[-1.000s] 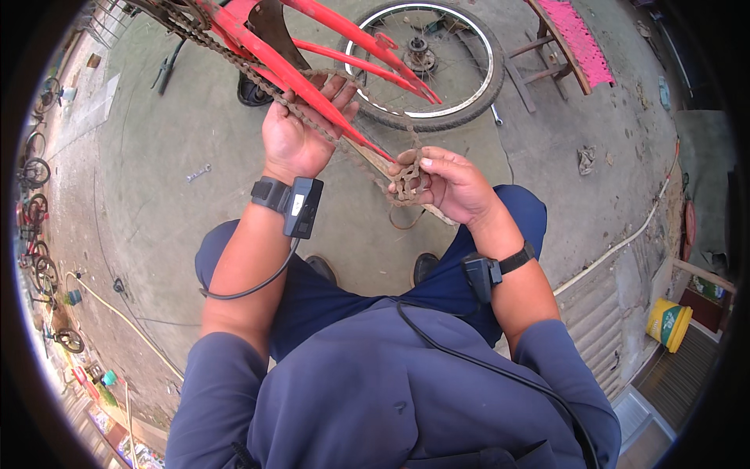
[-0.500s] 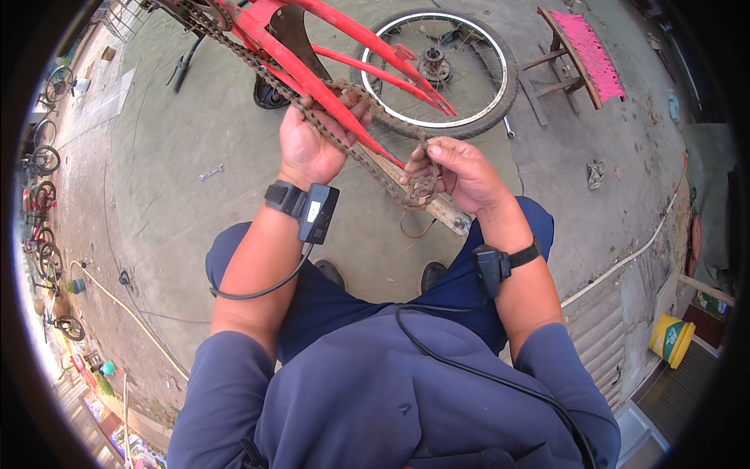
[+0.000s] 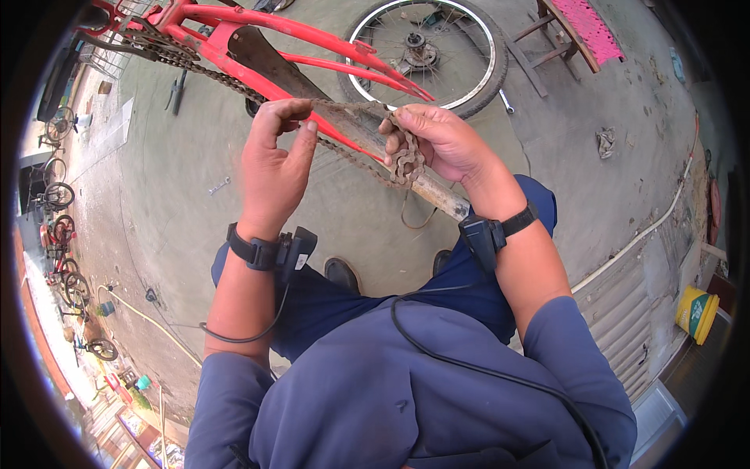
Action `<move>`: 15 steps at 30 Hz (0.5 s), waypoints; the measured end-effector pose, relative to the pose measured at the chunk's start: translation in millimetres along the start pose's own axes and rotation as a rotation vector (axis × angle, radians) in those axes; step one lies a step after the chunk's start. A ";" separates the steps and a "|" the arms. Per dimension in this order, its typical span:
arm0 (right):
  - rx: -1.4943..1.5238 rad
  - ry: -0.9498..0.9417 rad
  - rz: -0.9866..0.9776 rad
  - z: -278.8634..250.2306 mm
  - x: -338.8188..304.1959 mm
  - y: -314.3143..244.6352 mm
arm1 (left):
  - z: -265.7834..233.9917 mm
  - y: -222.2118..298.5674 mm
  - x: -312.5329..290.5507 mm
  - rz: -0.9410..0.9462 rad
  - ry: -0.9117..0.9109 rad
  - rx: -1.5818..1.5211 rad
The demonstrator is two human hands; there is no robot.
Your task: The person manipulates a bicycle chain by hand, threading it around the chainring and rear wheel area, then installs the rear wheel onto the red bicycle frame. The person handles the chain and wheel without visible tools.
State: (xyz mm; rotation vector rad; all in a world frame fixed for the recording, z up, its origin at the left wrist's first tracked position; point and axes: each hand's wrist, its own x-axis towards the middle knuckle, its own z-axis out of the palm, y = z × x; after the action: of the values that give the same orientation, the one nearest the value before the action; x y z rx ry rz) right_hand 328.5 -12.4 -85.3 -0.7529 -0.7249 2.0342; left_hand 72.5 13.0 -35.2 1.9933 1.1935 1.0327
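Observation:
A rusty bicycle chain [image 3: 408,160] hangs in loops below the fingers of my right hand [image 3: 444,142], which pinches it between thumb and forefinger. One strand stretches left from there to the curled fingertips of my left hand [image 3: 273,168], whose thumb stands apart. Another strand sags beneath and runs up along the red bicycle frame [image 3: 254,72] toward the cranks at the upper left. The frame's rear end has no wheel in it. Under my hands a worn pole [image 3: 441,195] slants toward my right knee.
A bicycle wheel [image 3: 501,59] lies flat beyond the frame, with a spanner [image 3: 506,102] beside it. A pink-topped stool [image 3: 582,33] stands farther right. Another spanner [image 3: 219,186] lies on the floor at left. Several bicycles [image 3: 61,228] line the left edge; a yellow bucket [image 3: 698,314] is at right.
My left hand has come away from the frame tube, moving left and turning its thumb up, and draws out the upper chain strand. My right hand, still pinching the chain, is slightly farther up.

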 end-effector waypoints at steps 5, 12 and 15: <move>0.010 -0.036 -0.034 0.1 14.3 -11.9 | 18.2 27.2 57.9 0.256 -0.479 0.118; 0.151 -0.107 -0.159 -9.8 13.2 -6.8 | 13.9 23.7 97.9 0.135 -0.618 0.126; 0.146 -0.088 -0.211 -8.6 9.5 0.3 | 6.7 25.7 109.9 0.116 -0.535 0.058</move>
State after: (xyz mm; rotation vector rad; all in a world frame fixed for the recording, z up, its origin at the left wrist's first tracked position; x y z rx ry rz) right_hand 330.1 -2.6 -93.6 -0.4847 -0.6676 1.9126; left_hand 122.1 100.6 16.4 2.2119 0.8305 0.4631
